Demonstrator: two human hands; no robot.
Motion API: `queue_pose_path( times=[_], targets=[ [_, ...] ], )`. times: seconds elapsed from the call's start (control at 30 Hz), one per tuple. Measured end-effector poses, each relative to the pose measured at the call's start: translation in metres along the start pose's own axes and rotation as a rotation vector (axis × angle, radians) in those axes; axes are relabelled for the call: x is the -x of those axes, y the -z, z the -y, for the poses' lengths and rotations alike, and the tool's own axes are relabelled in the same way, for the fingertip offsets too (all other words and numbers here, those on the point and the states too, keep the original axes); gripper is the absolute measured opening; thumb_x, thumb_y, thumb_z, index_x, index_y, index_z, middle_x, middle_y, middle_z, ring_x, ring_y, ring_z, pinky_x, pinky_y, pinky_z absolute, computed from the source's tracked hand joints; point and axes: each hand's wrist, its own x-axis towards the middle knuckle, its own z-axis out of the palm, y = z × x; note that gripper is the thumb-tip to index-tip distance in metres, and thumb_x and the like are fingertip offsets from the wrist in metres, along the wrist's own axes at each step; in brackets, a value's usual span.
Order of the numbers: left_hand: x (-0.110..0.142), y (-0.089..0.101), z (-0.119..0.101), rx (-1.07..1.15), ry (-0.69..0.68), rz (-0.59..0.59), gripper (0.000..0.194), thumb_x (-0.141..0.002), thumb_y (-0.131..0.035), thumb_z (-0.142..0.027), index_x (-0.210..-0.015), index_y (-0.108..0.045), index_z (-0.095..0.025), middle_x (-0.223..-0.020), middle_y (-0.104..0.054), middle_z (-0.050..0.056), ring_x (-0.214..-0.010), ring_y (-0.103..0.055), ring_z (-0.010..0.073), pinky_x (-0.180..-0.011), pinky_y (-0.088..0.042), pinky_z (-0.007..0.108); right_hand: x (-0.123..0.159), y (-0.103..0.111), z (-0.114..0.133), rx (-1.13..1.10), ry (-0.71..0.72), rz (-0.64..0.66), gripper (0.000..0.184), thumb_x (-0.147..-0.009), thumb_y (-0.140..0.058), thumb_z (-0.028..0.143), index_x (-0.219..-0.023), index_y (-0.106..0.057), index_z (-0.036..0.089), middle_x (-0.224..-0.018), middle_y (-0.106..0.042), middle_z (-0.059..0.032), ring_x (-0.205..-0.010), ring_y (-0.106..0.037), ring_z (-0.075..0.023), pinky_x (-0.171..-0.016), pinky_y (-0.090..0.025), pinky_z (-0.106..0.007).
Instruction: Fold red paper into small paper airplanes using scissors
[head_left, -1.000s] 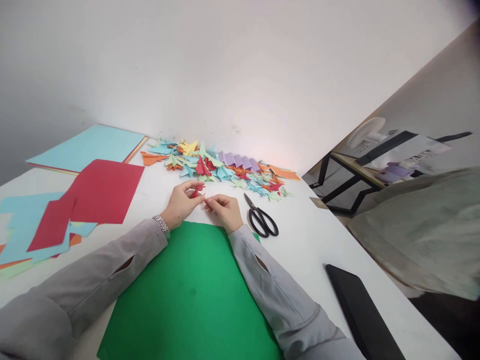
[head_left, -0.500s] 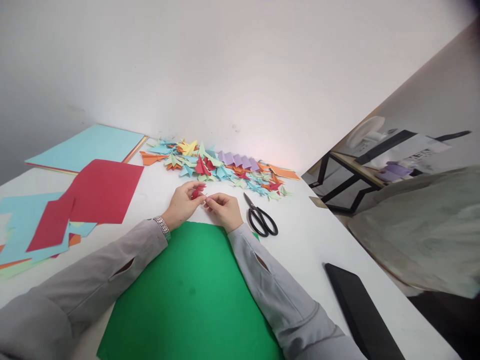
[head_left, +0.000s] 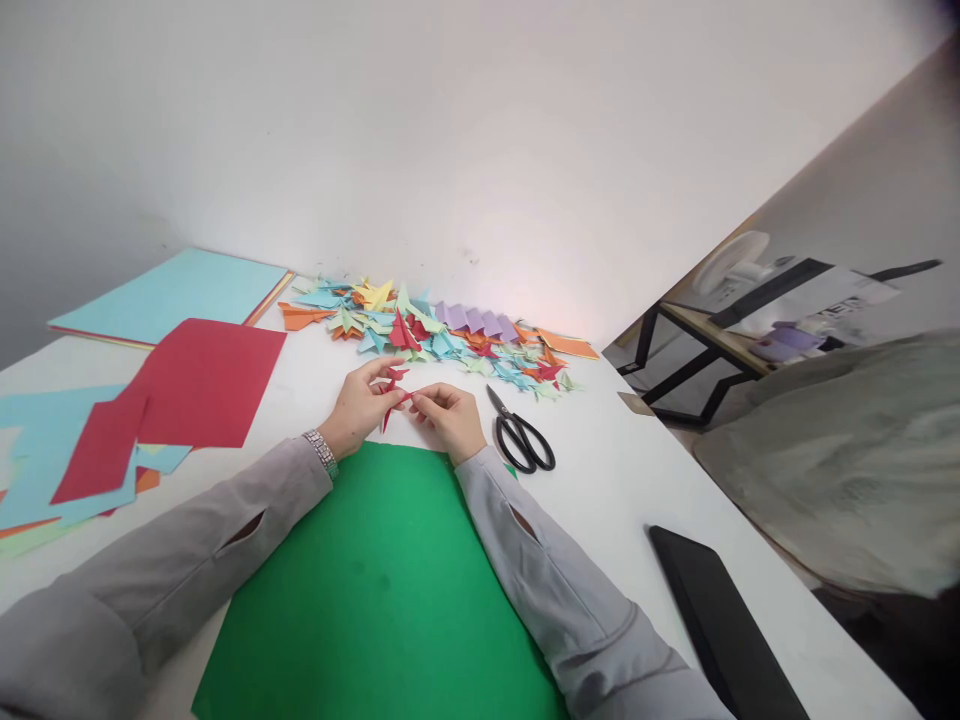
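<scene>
A small red folded paper (head_left: 387,416) is between my two hands, with narrow points sticking out above and below my fingers. My left hand (head_left: 354,412) grips its body, fingers bent around it. The thumb and forefinger of my right hand (head_left: 454,420) pinch one thin tip at its right side. My fingers partly cover the folds. Both hands are just past the far edge of a green sheet (head_left: 375,580). Right of my right hand lie black-handled scissors (head_left: 519,430), blades pointing away from me.
Behind my hands, a pile of colourful folded paper pieces (head_left: 442,345) runs along the wall. Red sheets (head_left: 217,380) and paper offcuts (head_left: 45,450) lie at left, near a light-blue paper stack (head_left: 172,290). A black flat object (head_left: 720,620) lies near the table's right edge.
The red folded paper has turned and shows more between my hands, with a point now hanging below the left fingers. My left fingers have shifted slightly; my right hand has hardly moved.
</scene>
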Motion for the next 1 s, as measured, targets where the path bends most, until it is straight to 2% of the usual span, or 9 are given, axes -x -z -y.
queue_pose_path(
  times=[0.27, 0.7, 0.87, 1.0],
  targets=[
    [-0.002, 0.001, 0.004, -0.025, -0.004, 0.013, 0.045, -0.063, -0.063, -0.005, -0.108, -0.061, -0.014, -0.098, -0.059, 0.006, -0.061, -0.056, 0.0063, -0.057, -0.051, 0.022, 0.0, 0.001, 0.001, 0.003, -0.012, 0.016, 0.016, -0.058, -0.067, 0.032, -0.06, -0.064, 0.017, -0.052, -0.063, 0.0011, -0.044, -0.051, -0.0096, -0.049, -0.043, -0.024],
    [-0.001, 0.0, 0.002, -0.01, 0.002, -0.018, 0.039, -0.058, -0.068, -0.005, -0.096, -0.065, -0.013, -0.089, -0.06, 0.005, -0.064, -0.056, 0.0084, -0.059, -0.052, 0.024, -0.002, 0.001, -0.005, 0.04, 0.009, 0.075, 0.019, -0.063, -0.061, 0.037, -0.061, -0.059, 0.019, -0.054, -0.063, 0.0001, -0.046, -0.053, -0.0108, -0.049, -0.043, -0.024],
    [-0.001, 0.0, 0.003, -0.022, 0.009, -0.031, 0.041, -0.056, -0.07, -0.007, -0.097, -0.065, -0.013, -0.091, -0.06, 0.005, -0.065, -0.056, 0.009, -0.058, -0.051, 0.024, -0.004, 0.001, -0.009, 0.044, 0.038, 0.087, 0.018, -0.065, -0.06, 0.036, -0.061, -0.057, 0.019, -0.053, -0.061, 0.0011, -0.046, -0.052, -0.011, -0.05, -0.042, -0.025],
    [-0.001, 0.0, 0.005, -0.02, 0.002, -0.008, 0.04, -0.057, -0.069, -0.007, -0.097, -0.064, -0.012, -0.09, -0.06, 0.004, -0.062, -0.056, 0.0077, -0.058, -0.053, 0.025, -0.003, 0.001, -0.01, 0.135, 0.087, 0.057, 0.015, -0.067, -0.055, 0.033, -0.061, -0.055, 0.02, -0.051, -0.058, 0.0024, -0.046, -0.052, -0.0117, -0.051, -0.042, -0.025]
  ],
)
